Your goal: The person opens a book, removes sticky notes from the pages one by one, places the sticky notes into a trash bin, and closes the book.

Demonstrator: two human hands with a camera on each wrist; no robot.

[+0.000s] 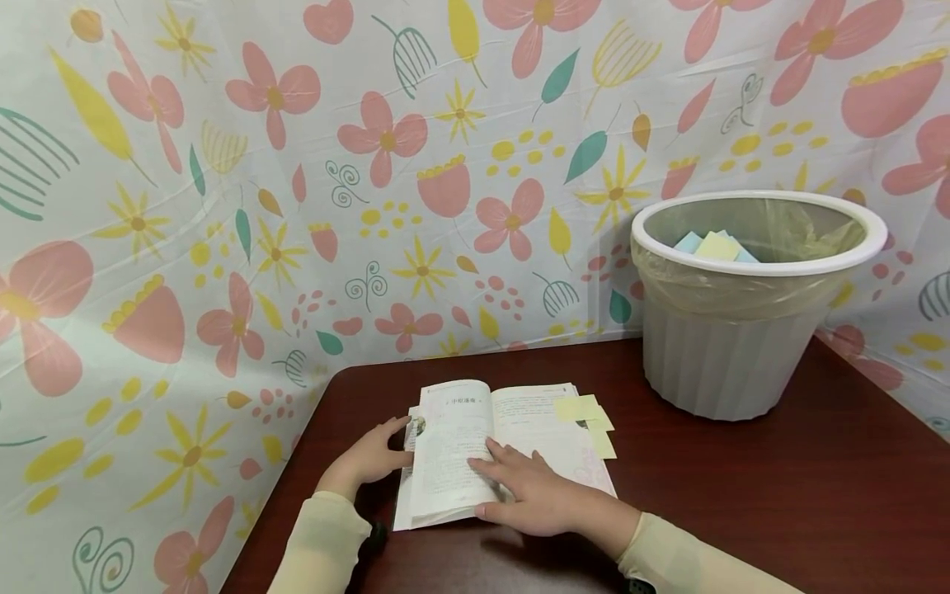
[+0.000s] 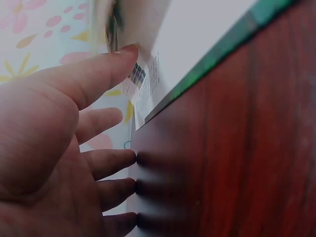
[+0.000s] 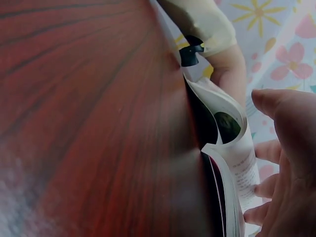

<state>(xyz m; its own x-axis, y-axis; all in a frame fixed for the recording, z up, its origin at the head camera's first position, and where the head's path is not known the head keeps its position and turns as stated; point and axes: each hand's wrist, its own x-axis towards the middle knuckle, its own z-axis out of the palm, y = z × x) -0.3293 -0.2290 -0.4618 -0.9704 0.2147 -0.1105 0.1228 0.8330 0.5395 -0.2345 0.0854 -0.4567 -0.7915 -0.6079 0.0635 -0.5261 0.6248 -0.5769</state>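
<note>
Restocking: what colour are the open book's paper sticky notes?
Pale yellow sticky notes, best in head view.

Book [image 1: 453, 450]: had white pages [image 1: 529, 412], dark print.
Sticky notes [image 1: 579, 408]: were pale yellow.
Worktop [image 1: 750, 503]: was dark reddish brown, grain-streaked.
Bin [image 1: 712, 363]: was grey, white-rimmed.
Sleeves [image 1: 315, 536]: were cream.
Backdrop [image 1: 297, 190]: was white with pink, yellow and teal florals.

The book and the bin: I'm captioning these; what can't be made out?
Head view: body print in the book, unreadably small.
Head view: part of the book, hidden by the right hand.
Head view: bottom inside the bin, hidden by its near wall.
Left wrist view: rest of the book, cut by the top edge.
</note>
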